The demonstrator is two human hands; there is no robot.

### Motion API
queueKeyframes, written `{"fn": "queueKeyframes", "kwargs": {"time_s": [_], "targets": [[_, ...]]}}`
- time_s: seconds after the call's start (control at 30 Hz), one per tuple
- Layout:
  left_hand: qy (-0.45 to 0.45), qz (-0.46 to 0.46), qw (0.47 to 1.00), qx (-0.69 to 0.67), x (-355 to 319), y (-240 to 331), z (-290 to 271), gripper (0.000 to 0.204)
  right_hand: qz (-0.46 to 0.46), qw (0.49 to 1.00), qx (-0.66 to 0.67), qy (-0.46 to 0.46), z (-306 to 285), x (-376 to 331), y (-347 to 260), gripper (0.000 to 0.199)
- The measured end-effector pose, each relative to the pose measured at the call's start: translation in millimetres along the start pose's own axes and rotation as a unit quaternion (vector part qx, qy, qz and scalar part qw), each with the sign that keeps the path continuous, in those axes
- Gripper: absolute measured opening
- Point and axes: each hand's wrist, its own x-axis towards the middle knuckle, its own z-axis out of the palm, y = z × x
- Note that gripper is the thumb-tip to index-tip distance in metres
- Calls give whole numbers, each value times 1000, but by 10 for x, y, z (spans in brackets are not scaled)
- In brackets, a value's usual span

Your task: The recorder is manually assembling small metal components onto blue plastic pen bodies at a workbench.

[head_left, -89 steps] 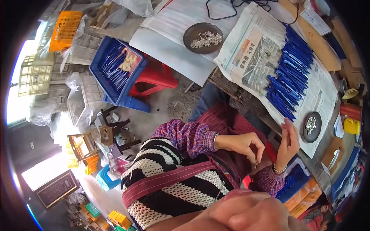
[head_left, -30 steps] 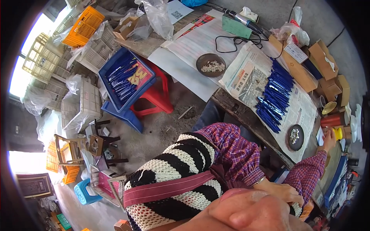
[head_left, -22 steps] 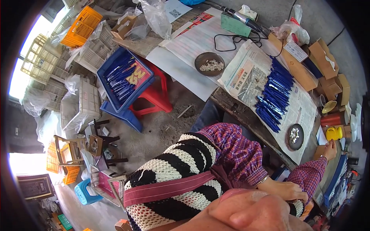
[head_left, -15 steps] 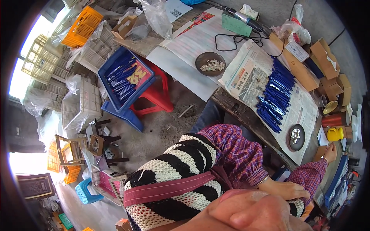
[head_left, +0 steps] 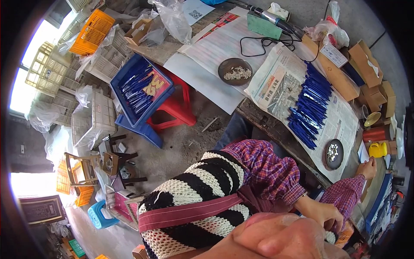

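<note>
My right hand reaches out on a plaid sleeve to the edge of the wooden table, just right of a small dark dish holding small shiny metal parts. Its fingers look curled, and I cannot see what they touch. My left hand stays low by my lap with fingers bent, its palm side hidden. A long row of blue pens lies on a newspaper on the table. A second dark dish of small parts sits further along on white paper.
A blue crate of more blue pens rests on a red stool to my left. Cardboard boxes, a yellow cup and a corded tool line the table's far side. Orange and white crates are stacked on the floor.
Three seconds ago both hands were together in front of my chest. The right hand has since gone out to the table by the dish; over the last second both hands barely move.
</note>
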Motion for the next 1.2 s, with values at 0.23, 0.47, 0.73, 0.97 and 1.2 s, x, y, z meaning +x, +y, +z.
{"fn": "queueKeyframes", "kwargs": {"time_s": [0.23,0.47,0.73,0.97,1.2], "targets": [[-145,-146,934,-293,-69,406,111,49,-78,988,-121,63,18,66,43,23],[-194,-70,966,-154,-279,534,159,46,-73,987,-132,47,223,-68,-379,28],[-110,26,993,46,-276,369,-211,35,89,300,818,-482,-726,-658,-1433,18],[58,-66,915,394,107,894,-1769,22,-192,785,560,-183,-1211,-1649,-1413,28],[264,-177,506,801,417,1404,-3293,15,-309,624,445,-563,-574,-2988,-2569,50]]}}
